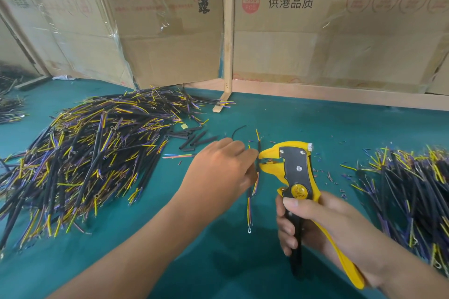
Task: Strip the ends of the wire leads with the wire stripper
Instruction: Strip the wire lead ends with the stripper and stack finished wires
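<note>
Fingers (245,153) hiding wire lead's (250,204) stripper-side end

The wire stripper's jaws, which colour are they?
Yellow, with a grey metal plate behind them on the wire stripper; seen in the head view.

Teal bench (315,128) backed by taped cardboard boxes (170,31) with printed Chinese characters; a pale wooden post (228,31) stands between them.

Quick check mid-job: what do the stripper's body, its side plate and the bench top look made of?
Wire stripper: its yellow body looks like moulded plastic, smooth with a slight sheen. The side plate is probably dark grey metal, matte, fixed with bright rivets. The bench top appears to be a teal rubber or vinyl mat, dull and even; which one I cannot tell.
</note>
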